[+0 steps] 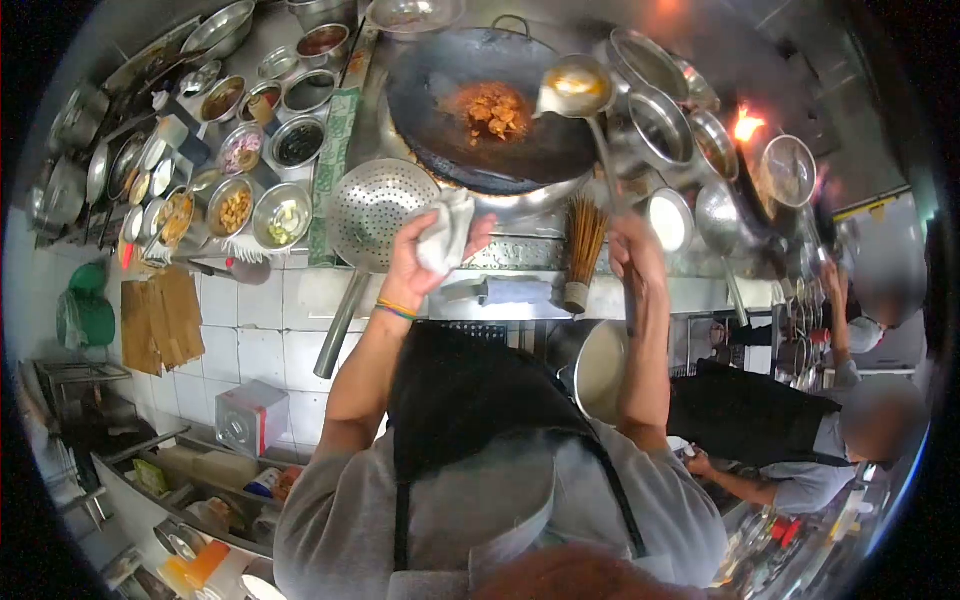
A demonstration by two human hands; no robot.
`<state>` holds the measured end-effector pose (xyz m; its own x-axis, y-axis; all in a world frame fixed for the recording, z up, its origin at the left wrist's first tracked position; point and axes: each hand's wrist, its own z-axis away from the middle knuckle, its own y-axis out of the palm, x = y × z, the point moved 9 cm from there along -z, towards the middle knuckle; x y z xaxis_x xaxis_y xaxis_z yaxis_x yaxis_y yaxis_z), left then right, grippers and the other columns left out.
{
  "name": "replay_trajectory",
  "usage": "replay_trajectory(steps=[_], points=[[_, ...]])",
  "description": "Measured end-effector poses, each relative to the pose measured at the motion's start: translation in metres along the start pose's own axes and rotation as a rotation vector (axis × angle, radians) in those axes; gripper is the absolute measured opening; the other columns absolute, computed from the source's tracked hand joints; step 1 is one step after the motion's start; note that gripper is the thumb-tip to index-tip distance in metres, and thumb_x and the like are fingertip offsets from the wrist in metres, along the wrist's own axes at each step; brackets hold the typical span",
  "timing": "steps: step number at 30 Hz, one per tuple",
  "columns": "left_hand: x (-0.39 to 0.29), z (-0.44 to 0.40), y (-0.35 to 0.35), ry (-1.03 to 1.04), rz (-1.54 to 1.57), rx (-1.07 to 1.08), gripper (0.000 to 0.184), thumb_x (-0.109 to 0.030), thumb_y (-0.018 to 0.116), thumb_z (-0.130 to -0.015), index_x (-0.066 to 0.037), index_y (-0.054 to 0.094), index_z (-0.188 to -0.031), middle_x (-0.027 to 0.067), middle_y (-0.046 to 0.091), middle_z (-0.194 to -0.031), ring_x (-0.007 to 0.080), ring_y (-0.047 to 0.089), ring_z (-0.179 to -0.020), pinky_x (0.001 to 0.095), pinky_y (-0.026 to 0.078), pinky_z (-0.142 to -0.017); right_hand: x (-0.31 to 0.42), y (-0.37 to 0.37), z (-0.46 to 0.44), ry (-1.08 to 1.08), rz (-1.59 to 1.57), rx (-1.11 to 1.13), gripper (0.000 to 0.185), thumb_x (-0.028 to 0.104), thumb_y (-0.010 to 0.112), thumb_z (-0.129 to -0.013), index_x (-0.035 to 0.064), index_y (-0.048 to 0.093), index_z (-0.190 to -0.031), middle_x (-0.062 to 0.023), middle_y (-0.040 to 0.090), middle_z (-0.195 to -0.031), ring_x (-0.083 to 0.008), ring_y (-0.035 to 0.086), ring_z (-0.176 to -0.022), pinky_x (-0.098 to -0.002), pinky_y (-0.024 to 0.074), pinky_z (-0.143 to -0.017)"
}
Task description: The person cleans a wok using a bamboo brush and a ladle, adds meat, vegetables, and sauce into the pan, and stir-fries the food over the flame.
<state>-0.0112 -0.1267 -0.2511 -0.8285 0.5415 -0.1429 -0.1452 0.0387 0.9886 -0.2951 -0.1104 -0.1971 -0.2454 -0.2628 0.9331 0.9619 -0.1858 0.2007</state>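
My left hand holds a folded white cloth, its fingers curled up around the sides. Just behind it lies a perforated metal strainer with a long handle. My right hand grips the long handle of a ladle, whose bowl hangs over the right rim of the wok and has pale and orange liquid in it. In the dark wok lies a heap of reddish-brown food pieces. A bamboo wok brush stands between my right hand and the strainer side.
Bowls of ingredients crowd the counter at left. Metal pots stand right of the wok, near a flame at another burner. A white container sits close to my right hand. Co-workers stand at right. A large pot is below.
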Motion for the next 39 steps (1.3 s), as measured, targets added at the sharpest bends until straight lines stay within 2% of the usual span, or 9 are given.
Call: replay_trajectory(steps=[6,11,14,15,17,22,25,33,39], points=[[0.005,-0.029,-0.041,-0.169,0.139,-0.099,0.049,-0.029,0.047,-0.098,0.007,0.044,-0.13,0.0262,0.057,-0.119,0.0386,0.061,-0.101,0.0483,0.053,-0.09,0.016,0.069,-0.102,-0.172,0.787,0.073,0.018,0.012,0.056,-0.087,-0.0034,0.063,-0.094,-0.0048,0.054,-0.058,-0.0138,0.054,-0.047,-0.0319,0.0419,-0.044],[-0.021,-0.063,-0.02,-0.05,-0.203,-0.314,0.064,-0.062,0.023,-0.1,-0.01,0.056,-0.118,0.0138,0.063,-0.107,0.0329,0.062,-0.098,0.0514,0.053,-0.089,0.024,0.098,-0.089,-0.299,1.233,0.271,0.04,0.014,0.06,-0.087,-0.0026,0.058,-0.123,-0.0143,0.067,-0.084,-0.0272,0.065,-0.074,-0.0385,0.0498,-0.069],[-0.03,-0.098,-0.029,-0.003,-0.421,-0.425,0.034,-0.048,0.049,-0.098,-0.017,0.06,-0.104,0.0036,0.065,-0.092,0.0215,0.062,-0.084,0.0436,0.053,-0.075,0.027,0.066,-0.065,-0.379,1.448,0.31,0.051,0.017,0.063,-0.087,0.0035,0.052,-0.135,-0.0229,0.064,-0.119,-0.0375,0.063,-0.107,-0.0399,0.0491,-0.092],[-0.03,-0.105,-0.03,-0.015,-0.444,-0.421,0.029,-0.045,0.053,-0.096,-0.017,0.061,-0.101,0.0026,0.065,-0.089,0.0206,0.061,-0.081,0.0427,0.052,-0.073,0.046,0.069,-0.041,-0.704,1.463,0.37,0.056,0.011,0.067,-0.083,0.0084,0.052,-0.136,-0.0262,0.065,-0.107,-0.038,0.065,-0.1,-0.0434,0.0493,-0.088],[-0.032,-0.108,-0.032,-0.05,-0.506,-0.419,0.02,-0.038,0.061,-0.092,-0.018,0.062,-0.095,0.0006,0.064,-0.083,0.0186,0.06,-0.075,0.0408,0.051,-0.067,0.049,0.029,-0.038,-0.326,1.454,0.279,0.057,0.009,0.068,-0.083,0.0118,0.053,-0.137,-0.0236,0.063,-0.12,-0.038,0.061,-0.11,-0.0428,0.0467,-0.097],[-0.059,-0.114,-0.062,-0.186,-0.449,-0.38,0.016,-0.031,0.072,-0.086,-0.019,0.061,-0.083,0.0005,0.059,-0.074,0.0221,0.059,-0.07,0.0378,0.048,-0.057,0.068,-0.002,-0.042,-0.592,1.691,-0.013,0.052,0.009,0.062,-0.081,0.0057,0.055,-0.132,-0.0252,0.067,-0.099,-0.0424,0.065,-0.094,-0.0497,0.0519,-0.083],[-0.042,-0.104,-0.038,-0.218,-0.513,-0.521,0.019,-0.03,0.073,-0.084,-0.018,0.059,-0.081,0.0024,0.059,-0.074,0.0232,0.059,-0.068,0.037,0.048,-0.054,0.057,0.031,-0.067,-0.386,1.688,-0.215,0.04,0.005,0.053,-0.081,0.0024,0.057,-0.121,-0.0277,0.066,-0.095,-0.0431,0.065,-0.093,-0.0538,0.0515,-0.081],[-0.052,-0.116,-0.056,-0.216,-0.496,-0.532,0.021,-0.029,0.076,-0.083,-0.017,0.059,-0.08,0.0022,0.057,-0.072,0.0235,0.057,-0.067,0.0382,0.047,-0.056,0.028,0.056,-0.026,-0.397,1.509,0.076,0.046,0.017,0.059,-0.088,0.0126,0.055,-0.133,-0.0257,0.066,-0.102,-0.0423,0.064,-0.097,-0.0506,0.0501,-0.085],[-0.032,-0.121,-0.044,-0.278,-0.403,-0.493,0.018,-0.023,0.072,-0.086,-0.013,0.058,-0.081,0.004,0.057,-0.071,0.023,0.057,-0.063,0.0404,0.049,-0.053,0.059,-0.002,0.038,-0.288,1.646,-0.165,0.047,0.015,0.061,-0.087,0.0185,0.057,-0.133,-0.0247,0.067,-0.103,-0.0407,0.065,-0.097,-0.0497,0.0506,-0.085]])
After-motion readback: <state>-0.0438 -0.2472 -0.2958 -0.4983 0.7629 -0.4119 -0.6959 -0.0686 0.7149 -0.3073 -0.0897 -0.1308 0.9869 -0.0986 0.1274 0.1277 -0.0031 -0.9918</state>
